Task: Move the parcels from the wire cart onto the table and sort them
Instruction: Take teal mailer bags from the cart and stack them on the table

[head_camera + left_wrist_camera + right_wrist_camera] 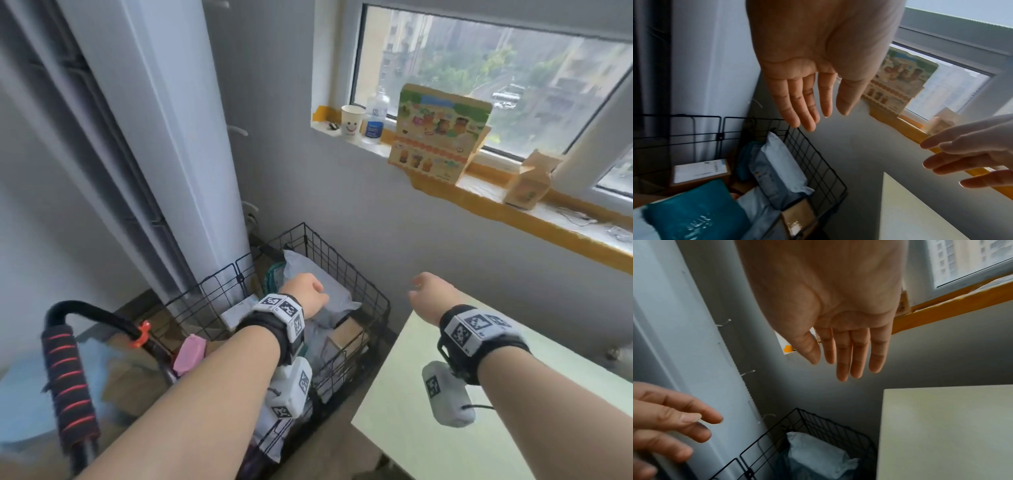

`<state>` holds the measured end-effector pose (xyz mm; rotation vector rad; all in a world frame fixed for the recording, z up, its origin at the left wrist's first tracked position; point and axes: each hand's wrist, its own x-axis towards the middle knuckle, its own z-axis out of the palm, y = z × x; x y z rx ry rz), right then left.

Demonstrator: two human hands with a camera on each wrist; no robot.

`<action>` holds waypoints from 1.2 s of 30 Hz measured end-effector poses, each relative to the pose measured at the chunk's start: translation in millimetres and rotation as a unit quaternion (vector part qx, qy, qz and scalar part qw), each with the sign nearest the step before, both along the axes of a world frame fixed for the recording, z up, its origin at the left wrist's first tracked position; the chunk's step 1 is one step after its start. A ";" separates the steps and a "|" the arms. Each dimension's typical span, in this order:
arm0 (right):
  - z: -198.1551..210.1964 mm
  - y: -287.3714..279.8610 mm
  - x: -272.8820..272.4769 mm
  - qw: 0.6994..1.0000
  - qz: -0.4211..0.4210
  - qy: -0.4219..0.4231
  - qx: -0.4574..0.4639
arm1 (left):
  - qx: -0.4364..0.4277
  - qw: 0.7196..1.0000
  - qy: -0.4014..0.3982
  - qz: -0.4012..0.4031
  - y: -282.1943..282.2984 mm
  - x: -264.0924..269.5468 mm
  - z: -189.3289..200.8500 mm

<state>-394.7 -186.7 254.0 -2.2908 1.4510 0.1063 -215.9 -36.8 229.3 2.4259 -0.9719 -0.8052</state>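
Observation:
A black wire cart [346, 274] stands by the wall, filled with parcels: a pale grey poly bag [315, 274] on top, a cardboard box [346, 334] and a teal bag [694, 214]. My left hand [305, 291] hovers over the cart with straight fingers [797, 104] and holds nothing. My right hand [428, 291] hangs in the air between the cart and the pale green table [513, 411], fingers [851, 353] straight, empty. In the right wrist view the grey bag [818, 454] shows inside the cart [818, 420].
The cart's handle [68, 373] with red-striped foam grip is at lower left. A tall white unit [178, 137] stands behind the cart. On the windowsill [513, 195] are a paper cup [352, 120], a bottle [375, 114], a colourful box [438, 133] and a small carton [529, 181].

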 end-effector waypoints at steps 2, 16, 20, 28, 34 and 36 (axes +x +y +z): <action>-5.4 12.9 25.1 1.000 0.010 -0.004 0.008 | -0.002 1.000 -0.006 0.020 19.5 23.7 -2.3; -51.4 80.1 139.8 0.994 0.076 -0.017 0.075 | -0.031 0.982 -0.002 0.187 114.0 120.4 -47.0; -63.5 85.8 165.8 0.991 0.105 0.003 0.087 | -0.030 0.976 0.002 0.214 125.8 136.0 -61.1; -88.8 75.2 229.0 0.978 0.164 0.043 0.121 | -0.003 0.964 0.033 0.263 128.9 175.6 -90.1; -119.0 45.3 271.7 0.969 0.188 0.059 0.149 | -0.015 0.952 0.068 0.297 102.8 203.5 -117.5; -135.6 35.5 283.5 0.967 0.187 0.065 0.160 | -0.018 0.950 0.079 0.302 93.8 211.8 -129.3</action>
